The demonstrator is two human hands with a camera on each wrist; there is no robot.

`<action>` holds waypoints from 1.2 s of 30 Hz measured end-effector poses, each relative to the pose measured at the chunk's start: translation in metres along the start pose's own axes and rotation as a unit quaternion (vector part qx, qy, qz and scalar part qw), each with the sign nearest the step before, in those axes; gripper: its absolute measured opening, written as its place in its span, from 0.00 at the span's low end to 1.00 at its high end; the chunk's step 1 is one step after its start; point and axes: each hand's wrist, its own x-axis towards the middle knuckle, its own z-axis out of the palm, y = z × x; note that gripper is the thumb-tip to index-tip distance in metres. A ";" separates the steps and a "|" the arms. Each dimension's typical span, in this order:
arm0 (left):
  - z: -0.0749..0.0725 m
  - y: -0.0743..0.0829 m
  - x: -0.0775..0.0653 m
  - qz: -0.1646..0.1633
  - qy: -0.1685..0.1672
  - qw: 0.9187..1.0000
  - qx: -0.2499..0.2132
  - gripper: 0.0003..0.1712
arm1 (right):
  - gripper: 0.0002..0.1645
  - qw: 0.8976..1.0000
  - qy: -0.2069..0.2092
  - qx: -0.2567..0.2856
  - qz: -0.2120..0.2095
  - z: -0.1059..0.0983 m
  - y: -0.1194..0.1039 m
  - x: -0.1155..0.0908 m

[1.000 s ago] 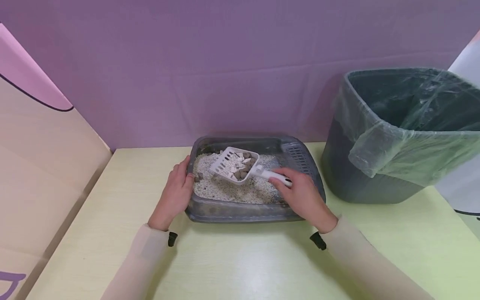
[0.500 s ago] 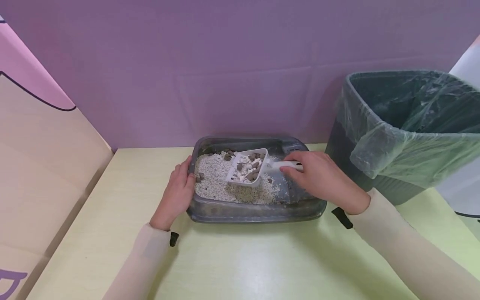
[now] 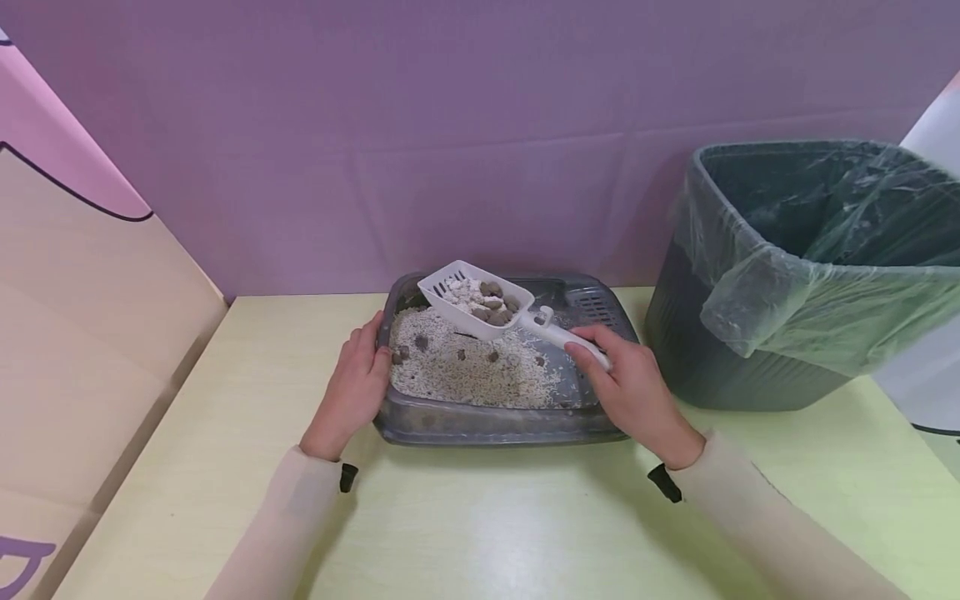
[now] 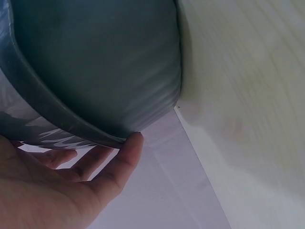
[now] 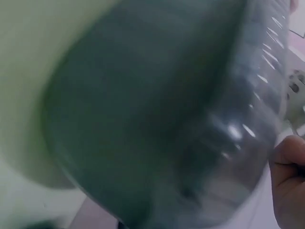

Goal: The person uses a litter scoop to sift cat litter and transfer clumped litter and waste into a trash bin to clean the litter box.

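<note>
A grey litter box (image 3: 495, 427) holds pale granular litter (image 3: 480, 375) with several dark lumps lying on it. My left hand (image 3: 348, 385) grips the box's left rim, and in the left wrist view the fingertips (image 4: 133, 139) are right at the rim. My right hand (image 3: 630, 379) holds a white slotted litter scoop (image 3: 555, 336) by the end of its handle. Raised over the back of the box, the scoop head points back and left. White clumps (image 3: 462, 292) and brown lumps (image 3: 501, 312) lie in it. In the right wrist view, the box's blurred wall (image 5: 143, 95) fills most of the picture.
A tall dark grey bin (image 3: 720, 342) with a clear plastic liner (image 3: 780, 300) folded over its rim stands right of the litter box. A purple backdrop (image 3: 480, 142) rises behind the pale table (image 3: 480, 517), and a beige panel (image 3: 82, 317) stands at the left.
The scoop swung right and turned, then came back left and up, its contents still in it. Dark lumps now show on the litter beneath. My left hand stayed at the rim.
</note>
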 end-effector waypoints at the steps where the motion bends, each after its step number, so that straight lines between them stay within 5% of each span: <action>1: 0.000 0.000 0.000 0.000 0.001 1.000 0.000 0.31 | 0.12 1.000 0.008 0.006 -0.002 0.002 0.001 -0.001; 24: 0.000 0.000 0.000 0.001 0.003 1.000 -0.008 0.31 | 0.07 1.000 0.007 -0.012 -0.012 -0.010 0.002 0.012; 36: -0.001 0.001 0.000 -0.001 0.001 1.000 -0.003 0.31 | 0.22 0.999 -0.004 -0.029 -0.026 -0.018 -0.006 0.013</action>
